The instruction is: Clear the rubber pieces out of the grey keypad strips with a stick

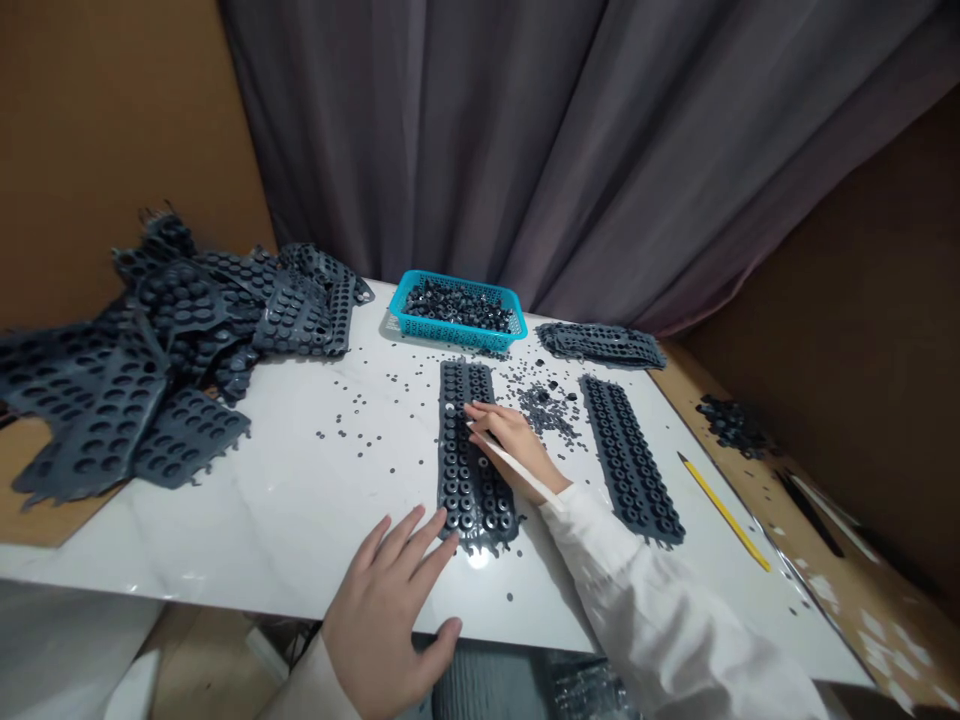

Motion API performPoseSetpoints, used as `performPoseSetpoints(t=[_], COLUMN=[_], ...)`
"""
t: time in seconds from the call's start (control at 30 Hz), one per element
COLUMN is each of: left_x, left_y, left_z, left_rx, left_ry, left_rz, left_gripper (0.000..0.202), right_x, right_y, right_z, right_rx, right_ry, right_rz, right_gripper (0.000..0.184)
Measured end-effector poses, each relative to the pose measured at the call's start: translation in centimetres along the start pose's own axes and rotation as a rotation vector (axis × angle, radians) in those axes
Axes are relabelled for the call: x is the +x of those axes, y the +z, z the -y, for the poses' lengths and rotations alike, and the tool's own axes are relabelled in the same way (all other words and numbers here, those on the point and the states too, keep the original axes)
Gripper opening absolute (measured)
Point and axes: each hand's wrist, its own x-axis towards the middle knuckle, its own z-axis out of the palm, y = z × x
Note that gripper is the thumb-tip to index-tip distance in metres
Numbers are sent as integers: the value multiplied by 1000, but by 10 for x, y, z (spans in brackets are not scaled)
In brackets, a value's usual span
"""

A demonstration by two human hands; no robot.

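Observation:
A long black rubber strip (pixel 469 455) with rows of round rings lies lengthwise in the middle of the white table (pixel 300 500). My left hand (pixel 394 610) rests flat on the table's near edge, its fingers spread, the fingertips touching the strip's near end. My right hand (pixel 510 440) lies on the strip's right side, gripping a thin white stick (pixel 517 465) whose tip points at the strip near its far part. A second ringed strip (pixel 630 455) lies to the right, apart from both hands.
A blue basket (pixel 457 310) of small black rings stands at the back. A pile of emptied black sheets (pixel 150 350) covers the left side. More sheets (pixel 600 343) lie back right. Loose rings and punched bits (pixel 547 405) are scattered about. A yellow pencil (pixel 724 512) lies on the right.

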Motion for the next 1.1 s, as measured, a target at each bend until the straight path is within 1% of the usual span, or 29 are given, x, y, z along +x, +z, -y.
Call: performPoseSetpoints(t=[0.1, 0.17, 0.27, 0.47, 0.6, 0.7, 0.8, 0.87, 0.97, 1.03, 1.1], left_x=[0, 0, 0, -1, 0, 0, 0, 1, 1, 2, 2], left_y=[1, 1, 1, 1, 2, 2, 2, 2, 2, 1, 1], left_z=[-1, -1, -2, -1, -1, -1, -1, -1, -1, -1, -1], left_rx=[-6, -13, -14, -5, 1, 1, -2, -6, -11, -13, -17], left_ry=[-10, -14, -9, -7, -5, -7, -3, -5, -12, -10, -13], left_rz=[-1, -8, -11, -21, -23, -25, -28, -30, -35, -37, -40], left_gripper=[60, 59, 60, 61, 61, 60, 60, 60, 60, 60, 60], right_x=[-5, -7, -7, 2, 10, 13, 11, 8, 6, 6, 7], right_y=[2, 4, 8, 11, 8, 3, 1, 2, 6, 9, 12], right_z=[5, 8, 9, 3, -2, 0, 5, 7, 7, 6, 3], right_rx=[168, 207, 175, -48, -118, -66, 94, 158, 156, 105, 19], right_ry=[33, 52, 57, -25, 22, 79, 98, 105, 119, 111, 73], right_rz=[76, 110, 123, 107, 58, 16, 57, 98, 115, 118, 126], right_gripper=[5, 5, 4, 8, 7, 5, 4, 4, 5, 6, 8])
